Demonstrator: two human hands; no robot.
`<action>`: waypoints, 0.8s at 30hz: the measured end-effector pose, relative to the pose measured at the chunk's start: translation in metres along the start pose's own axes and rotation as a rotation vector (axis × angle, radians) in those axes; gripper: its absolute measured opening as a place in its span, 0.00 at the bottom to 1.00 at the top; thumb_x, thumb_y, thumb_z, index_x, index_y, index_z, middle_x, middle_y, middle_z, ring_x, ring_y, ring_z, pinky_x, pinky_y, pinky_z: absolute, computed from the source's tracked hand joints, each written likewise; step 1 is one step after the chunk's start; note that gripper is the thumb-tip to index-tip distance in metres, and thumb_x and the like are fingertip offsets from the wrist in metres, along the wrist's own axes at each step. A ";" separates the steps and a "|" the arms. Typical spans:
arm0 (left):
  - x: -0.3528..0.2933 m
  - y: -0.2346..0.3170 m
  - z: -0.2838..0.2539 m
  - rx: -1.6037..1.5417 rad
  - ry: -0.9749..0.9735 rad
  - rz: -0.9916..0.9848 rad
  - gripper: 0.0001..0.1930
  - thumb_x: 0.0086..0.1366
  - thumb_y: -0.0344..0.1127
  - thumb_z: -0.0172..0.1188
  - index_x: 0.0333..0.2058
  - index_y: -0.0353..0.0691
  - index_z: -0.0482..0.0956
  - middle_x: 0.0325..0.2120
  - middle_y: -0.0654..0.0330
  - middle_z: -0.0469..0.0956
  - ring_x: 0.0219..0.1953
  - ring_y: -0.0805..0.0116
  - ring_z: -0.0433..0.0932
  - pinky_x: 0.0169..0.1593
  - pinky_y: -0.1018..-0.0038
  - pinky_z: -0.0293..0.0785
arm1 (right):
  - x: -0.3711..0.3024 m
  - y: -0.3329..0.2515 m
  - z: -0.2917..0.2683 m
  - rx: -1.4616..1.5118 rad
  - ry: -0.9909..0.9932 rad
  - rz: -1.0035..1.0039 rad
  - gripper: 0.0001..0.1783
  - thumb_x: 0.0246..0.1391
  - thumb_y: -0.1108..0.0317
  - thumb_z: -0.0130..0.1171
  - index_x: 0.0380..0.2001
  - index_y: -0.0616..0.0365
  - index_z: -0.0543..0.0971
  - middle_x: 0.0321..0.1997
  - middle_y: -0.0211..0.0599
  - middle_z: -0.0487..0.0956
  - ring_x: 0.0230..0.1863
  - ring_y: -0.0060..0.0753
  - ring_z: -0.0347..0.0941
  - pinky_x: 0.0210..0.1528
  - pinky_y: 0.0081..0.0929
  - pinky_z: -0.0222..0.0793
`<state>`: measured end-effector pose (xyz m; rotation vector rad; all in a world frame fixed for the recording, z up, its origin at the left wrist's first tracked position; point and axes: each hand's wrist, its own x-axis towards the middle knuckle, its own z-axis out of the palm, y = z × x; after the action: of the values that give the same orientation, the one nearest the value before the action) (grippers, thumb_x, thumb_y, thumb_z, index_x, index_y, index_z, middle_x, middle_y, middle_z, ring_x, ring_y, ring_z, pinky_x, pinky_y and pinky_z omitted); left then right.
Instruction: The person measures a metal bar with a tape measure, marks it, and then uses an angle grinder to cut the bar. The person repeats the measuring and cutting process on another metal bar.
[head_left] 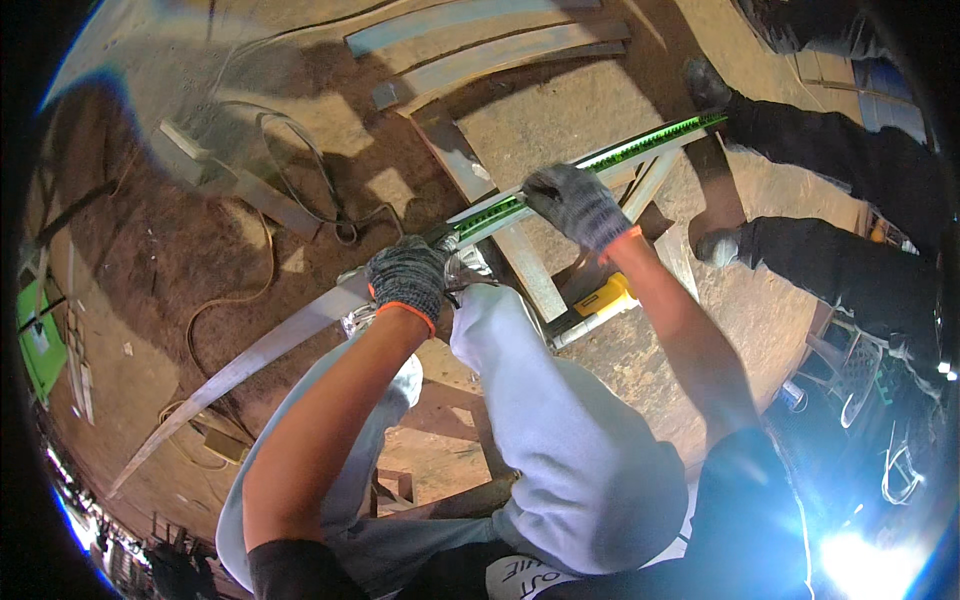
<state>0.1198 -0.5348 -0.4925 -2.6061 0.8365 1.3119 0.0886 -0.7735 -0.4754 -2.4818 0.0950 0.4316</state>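
Note:
A long flat metal bar [290, 325] runs from the lower left to the upper right across the work. Along its far part lies a green strip with black marks [655, 145], like a tape measure blade. My left hand [408, 275], in a grey knit glove with an orange cuff, is curled over the bar at the near end of the green strip. My right hand [575, 205], gloved the same way, is closed at the middle of the strip; its fingertips are partly hidden, so what they pinch does not show. My knees are just below the bar.
Under the bar stands a metal frame [530, 265]. A yellow-and-black power tool [605, 298] lies right of my knee. Flat metal pieces [500, 60] lie at the far side, cables [270, 250] on the left. Another person's dark-trousered legs [830, 145] are at right; a bright glare [870, 565] burns lower right.

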 end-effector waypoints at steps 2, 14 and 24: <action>-0.009 0.002 -0.014 0.059 -0.007 0.042 0.16 0.63 0.35 0.43 0.48 0.55 0.71 0.37 0.52 0.75 0.40 0.53 0.76 0.39 0.59 0.73 | -0.035 0.012 0.011 0.001 0.125 0.092 0.10 0.48 0.64 0.56 0.31 0.58 0.77 0.31 0.43 0.78 0.35 0.43 0.74 0.38 0.33 0.69; -0.012 0.001 -0.010 -0.082 0.090 0.007 0.26 0.63 0.54 0.40 0.42 0.34 0.72 0.35 0.45 0.75 0.41 0.48 0.74 0.46 0.59 0.68 | -0.061 -0.003 0.059 0.045 0.445 0.298 0.10 0.47 0.69 0.56 0.33 0.60 0.77 0.31 0.46 0.78 0.33 0.45 0.75 0.35 0.32 0.71; -0.016 0.000 -0.014 0.062 0.049 0.016 0.18 0.59 0.40 0.49 0.49 0.53 0.68 0.42 0.53 0.71 0.40 0.53 0.75 0.42 0.62 0.71 | -0.035 -0.004 0.047 -0.125 0.701 0.033 0.08 0.45 0.70 0.55 0.32 0.56 0.76 0.33 0.41 0.77 0.34 0.43 0.74 0.38 0.35 0.70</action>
<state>0.1221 -0.5326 -0.4717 -2.5991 0.8927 1.2101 0.0429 -0.7443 -0.4977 -2.6429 0.3989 -0.4491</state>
